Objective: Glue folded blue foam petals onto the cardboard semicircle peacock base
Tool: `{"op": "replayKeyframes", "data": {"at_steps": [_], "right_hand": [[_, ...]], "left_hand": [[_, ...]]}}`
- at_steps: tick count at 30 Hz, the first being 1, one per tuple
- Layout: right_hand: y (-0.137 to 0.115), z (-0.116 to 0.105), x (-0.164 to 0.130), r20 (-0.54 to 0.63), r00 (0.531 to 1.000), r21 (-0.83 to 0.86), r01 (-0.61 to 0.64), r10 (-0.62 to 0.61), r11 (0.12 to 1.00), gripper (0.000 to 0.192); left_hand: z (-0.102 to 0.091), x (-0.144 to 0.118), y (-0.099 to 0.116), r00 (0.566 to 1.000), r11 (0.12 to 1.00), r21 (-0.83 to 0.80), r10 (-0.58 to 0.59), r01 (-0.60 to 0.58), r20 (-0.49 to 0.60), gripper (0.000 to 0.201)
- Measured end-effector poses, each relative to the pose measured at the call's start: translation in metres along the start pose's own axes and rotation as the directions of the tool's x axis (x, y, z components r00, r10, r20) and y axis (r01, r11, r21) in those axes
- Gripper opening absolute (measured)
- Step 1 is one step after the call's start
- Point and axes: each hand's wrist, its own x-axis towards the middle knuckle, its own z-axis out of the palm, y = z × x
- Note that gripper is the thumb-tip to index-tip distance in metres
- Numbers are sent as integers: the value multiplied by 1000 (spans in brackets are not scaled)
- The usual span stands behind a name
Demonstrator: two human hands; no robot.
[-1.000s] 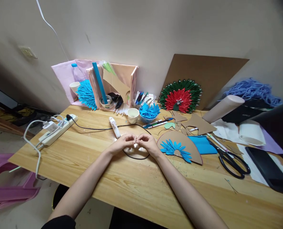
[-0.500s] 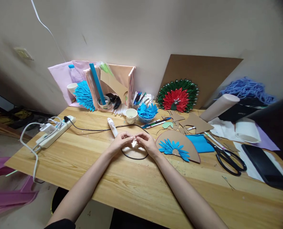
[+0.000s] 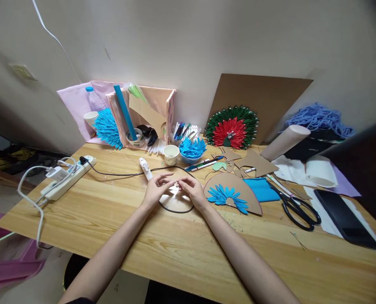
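Wooden surface (image 3: pixel 181 249) set against a pale wall, seen from my head camera. My left hand (image 3: pixel 154 191) and my right hand (image 3: pixel 190 191) meet at the centre of the view, fingertips together over a small pale piece (image 3: pixel 174 188). Both hands are curled with the fingers pinched towards it; the piece is too small and too covered for me to tell what it is or which hand truly grips it.

Directly beneath the hands a black cable (image 3: pixel 175 207) loops on the surface and runs off towards 10 o'clock to a white power strip (image 3: pixel 69 177). A white glue gun (image 3: pixel 145 168) lies just beyond my left hand, at 11 o'clock from it. A paper cup (image 3: pixel 171 154) and a bowl of blue paper pieces (image 3: pixel 191 148) stand at 12 o'clock from the hands, with markers (image 3: pixel 203 163) lying beside the bowl.

At 3 o'clock from my right hand, just beside it, lies a cardboard half-disc (image 3: pixel 235 192) bearing a blue paper fan (image 3: pixel 227 196). Farther along the same direction come a blue sheet (image 3: pixel 261 188), black scissors (image 3: pixel 298 207) and a dark phone (image 3: pixel 346 218), well apart from the hands. A red and green paper rosette (image 3: pixel 232 128) leans on a brown board (image 3: pixel 263 101) at the wall, at 1 o'clock.
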Motion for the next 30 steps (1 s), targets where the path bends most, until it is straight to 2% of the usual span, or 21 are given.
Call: {"op": "replayKeyframes", "data": {"at_steps": [4, 13, 18, 24, 27, 30], "right_hand": [[1, -1, 0, -27, 999, -2, -18, 18, 1000, 23], [2, -2, 0, -32, 999, -46, -14, 13, 999, 23], [4, -3, 0, -24, 1000, -22, -3, 3, 1000, 21], [4, -2, 0, -28, 1000, -19, -7, 6, 1000, 21], [2, -2, 0, -12, 1000, -28, 8, -8, 1000, 20], [2, -2, 0, -12, 1000, -45, 7, -7, 999, 19]], "left_hand": [[2, -1, 1, 1000, 1000, -2, -5, 5, -26, 50], [5, 1, -6, 993, 998, 70, -1, 9, -122, 28], [6, 2, -5, 988, 999, 47, 0, 7, -151, 29], [4, 3, -11, 993, 999, 27, -25, 29, -116, 30], [5, 2, -12, 995, 999, 32, 8, -4, -103, 32], [7, 1, -10, 992, 997, 51, 58, -53, -113, 25]]}}
